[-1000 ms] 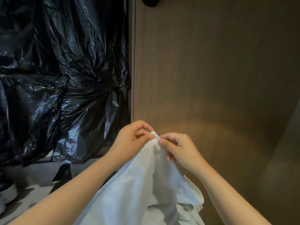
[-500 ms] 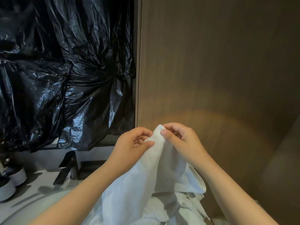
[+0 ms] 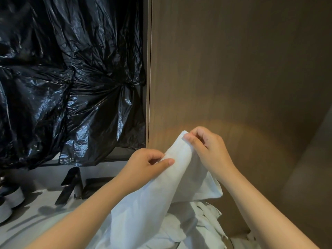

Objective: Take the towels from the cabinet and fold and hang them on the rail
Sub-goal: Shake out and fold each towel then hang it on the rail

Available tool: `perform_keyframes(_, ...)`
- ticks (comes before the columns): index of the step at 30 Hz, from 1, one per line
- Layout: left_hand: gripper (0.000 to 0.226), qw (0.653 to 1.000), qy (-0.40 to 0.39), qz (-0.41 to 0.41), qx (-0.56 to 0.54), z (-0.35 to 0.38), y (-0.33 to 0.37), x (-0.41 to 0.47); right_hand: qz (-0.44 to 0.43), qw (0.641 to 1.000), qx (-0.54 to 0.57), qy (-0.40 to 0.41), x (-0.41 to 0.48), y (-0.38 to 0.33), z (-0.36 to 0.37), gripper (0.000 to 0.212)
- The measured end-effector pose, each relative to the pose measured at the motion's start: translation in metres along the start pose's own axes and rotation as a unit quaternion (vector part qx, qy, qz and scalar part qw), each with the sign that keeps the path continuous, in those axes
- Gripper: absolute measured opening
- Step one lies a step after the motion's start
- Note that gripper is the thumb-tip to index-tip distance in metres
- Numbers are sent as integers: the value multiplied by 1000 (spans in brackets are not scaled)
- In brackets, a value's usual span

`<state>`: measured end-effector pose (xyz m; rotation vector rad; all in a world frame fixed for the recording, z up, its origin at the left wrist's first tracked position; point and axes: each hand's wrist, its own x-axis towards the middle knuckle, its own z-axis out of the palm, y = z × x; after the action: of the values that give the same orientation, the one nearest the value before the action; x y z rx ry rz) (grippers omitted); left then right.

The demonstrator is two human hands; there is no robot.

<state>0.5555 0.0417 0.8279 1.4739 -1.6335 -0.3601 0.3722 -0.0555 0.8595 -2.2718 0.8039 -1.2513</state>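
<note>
Starting at the far left, we see crumpled black plastic sheeting (image 3: 71,78) filling the upper part of the view. Beneath it is a grey counter (image 3: 32,220) with a dark angled fitting (image 3: 71,184) standing on it and round pale objects (image 3: 10,198) at the very edge, too cut off to identify. Toward the middle we find the left hand (image 3: 145,164), fingers curled and thumb pressed against them, pinching the edge of a white towel (image 3: 161,198) a little below its top corner. The towel is held up in the air and drapes down from both hands toward the bottom of the view. Just to the right and slightly higher, the right hand (image 3: 208,150) pinches the towel's top corner between thumb and curled fingers. Below it we see a rumpled heap of more white cloth (image 3: 201,229). Behind the hands, filling the right side, stands a brown wood-grain panel (image 3: 233,69) with a warm patch of light on it.
</note>
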Motion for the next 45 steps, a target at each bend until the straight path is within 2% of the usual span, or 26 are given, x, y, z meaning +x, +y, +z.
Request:
perform_keyframes(3,50,999,23,27,16,-4,4,1,7,1000,0,-6,1,-2,-3,27)
perform_keyframes(7,45,997,39,55,30,-6,11,-2,33,996,70,-53,5,-7,-12,10)
perform_keyframes(11,48,997,47,58,30,-6,13,0,20,995,75,-55,7,-10,-16,14)
perform_keyframes(20,59,997,44,49,37,-12,3,7,-10,998,49,44,21,-13,-33,12)
perform_keyframes(29,52,996,25,48,69,-18,-3,8,-7,993,5,121,46,-10,-66,13)
perform_keyframes(45,45,987,65,27,145,-63,-3,45,-6,977,-58,206,88,-9,-124,19)
